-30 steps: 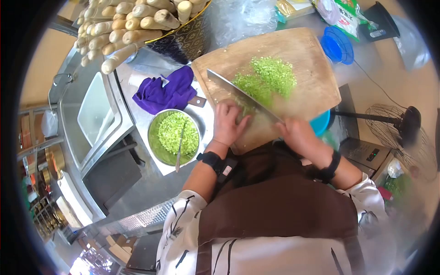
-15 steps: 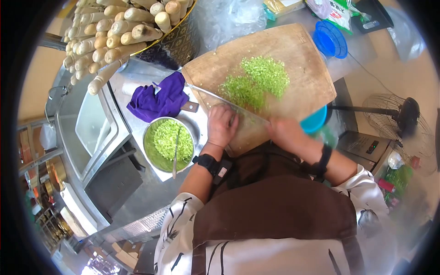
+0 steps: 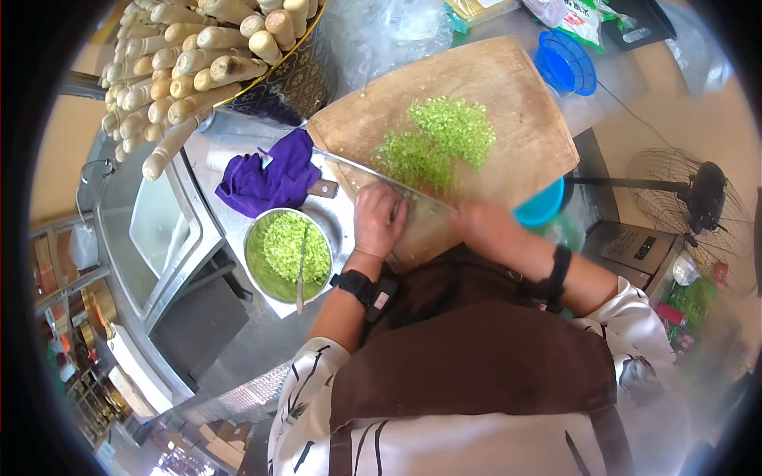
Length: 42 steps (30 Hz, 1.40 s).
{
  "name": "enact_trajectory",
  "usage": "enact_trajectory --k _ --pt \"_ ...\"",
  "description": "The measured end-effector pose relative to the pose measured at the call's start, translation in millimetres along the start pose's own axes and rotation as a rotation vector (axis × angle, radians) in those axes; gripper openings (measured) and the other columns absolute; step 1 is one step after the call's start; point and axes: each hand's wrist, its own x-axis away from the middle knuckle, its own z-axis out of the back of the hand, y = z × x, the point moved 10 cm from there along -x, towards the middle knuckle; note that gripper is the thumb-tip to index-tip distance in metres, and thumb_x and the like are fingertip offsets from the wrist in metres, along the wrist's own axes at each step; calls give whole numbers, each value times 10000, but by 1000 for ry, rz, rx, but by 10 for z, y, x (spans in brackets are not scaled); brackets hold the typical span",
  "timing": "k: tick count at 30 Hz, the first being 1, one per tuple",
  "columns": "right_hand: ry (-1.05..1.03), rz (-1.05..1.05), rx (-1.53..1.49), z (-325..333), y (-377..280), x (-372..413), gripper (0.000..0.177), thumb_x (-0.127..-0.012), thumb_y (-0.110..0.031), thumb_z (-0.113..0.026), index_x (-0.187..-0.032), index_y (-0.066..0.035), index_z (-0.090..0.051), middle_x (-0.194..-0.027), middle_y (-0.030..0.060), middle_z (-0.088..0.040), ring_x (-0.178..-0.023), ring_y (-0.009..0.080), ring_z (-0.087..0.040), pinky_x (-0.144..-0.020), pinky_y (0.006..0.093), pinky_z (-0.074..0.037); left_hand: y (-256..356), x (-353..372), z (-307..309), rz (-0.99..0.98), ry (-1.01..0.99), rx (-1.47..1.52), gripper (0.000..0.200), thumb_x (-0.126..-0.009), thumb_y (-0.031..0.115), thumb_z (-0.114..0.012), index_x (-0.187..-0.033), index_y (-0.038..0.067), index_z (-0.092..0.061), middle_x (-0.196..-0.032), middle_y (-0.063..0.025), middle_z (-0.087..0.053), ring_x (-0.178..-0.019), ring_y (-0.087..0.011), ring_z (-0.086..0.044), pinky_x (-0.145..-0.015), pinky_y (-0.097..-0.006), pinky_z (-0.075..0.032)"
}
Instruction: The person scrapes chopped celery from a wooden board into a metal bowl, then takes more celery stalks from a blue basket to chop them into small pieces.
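Observation:
My right hand (image 3: 486, 226), blurred, is closed around the near end of a long knife (image 3: 381, 171). Its blade stretches leftward across the wooden cutting board (image 3: 524, 127). Just on my side of the blade, my left hand (image 3: 379, 216) rests on the board with fingers curled; whatever is under them is hidden. Beyond the knife lies a pile of finely chopped green vegetable (image 3: 444, 131). To the left of my left hand stands a metal bowl (image 3: 258, 270) holding more chopped greens (image 3: 294, 246), with a spoon (image 3: 301, 274) leaning in it.
A purple cloth (image 3: 274, 174) is bunched beside a brown wooden handle (image 3: 324, 188). Many wooden sticks (image 3: 178, 79) fill a tall container (image 3: 278, 91) at upper left. A blue basket (image 3: 565, 63), a turquoise bowl (image 3: 540, 203) and a standing fan (image 3: 702, 194) are on the right.
The whole view has shifted slightly. My hands and the knife keep nearly the same place on the board, and the chopped pile looks the same.

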Motion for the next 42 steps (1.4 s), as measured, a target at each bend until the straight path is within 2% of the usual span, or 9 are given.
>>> enact_trajectory --k 7,10,13,19,22,30,42 --pt "-29 -50 2 231 -20 219 179 -862 -123 -521 -801 18 -613 -725 237 -639 -684 428 -633 -634 527 -505 21 1 10 -26 3 17 167 -696 34 -749 -810 68 -633 -897 -91 -604 -928 -323 -589 -840 -434 -467" --pt "-59 -47 22 -35 18 29 186 -873 -137 -526 -806 15 -610 -737 241 -640 -697 435 -629 -645 522 -504 16 24 22 -9 -6 19 178 -692 41 -756 -819 66 -634 -906 -90 -602 -936 -321 -586 -843 -434 -465" --pt "-4 -117 -42 -53 46 -37 210 -892 -170 -532 -812 9 -607 -734 242 -638 -703 438 -627 -643 522 -499 70 7 68 -14 -3 13 188 -691 48 -767 -823 56 -633 -911 -91 -601 -936 -318 -580 -830 -429 -465" --pt "124 1 -71 126 39 129 200 -894 -177 -551 -841 9 -601 -727 242 -633 -693 426 -625 -640 527 -489 80 69 201 56 7 -32 176 -707 55 -769 -816 61 -631 -886 -85 -597 -903 -309 -574 -795 -411 -447" --pt "25 6 8 118 -30 173 178 -890 -156 -553 -843 11 -592 -734 243 -630 -698 429 -619 -645 528 -486 80 72 153 5 -6 -94 156 -715 61 -761 -803 78 -634 -870 -76 -597 -890 -299 -577 -792 -406 -432" --pt "26 1 -12 123 -28 208 182 -898 -151 -547 -833 16 -579 -726 231 -628 -699 428 -620 -649 525 -489 92 100 151 -40 6 -63 136 -727 50 -750 -810 85 -648 -878 -70 -613 -869 -288 -583 -792 -408 -430" --pt "9 6 0 72 32 279 173 -904 -142 -538 -831 10 -578 -772 229 -640 -734 423 -625 -660 519 -488 70 173 172 -7 -61 39 156 -727 39 -729 -863 73 -661 -939 -94 -622 -920 -313 -586 -811 -408 -452"
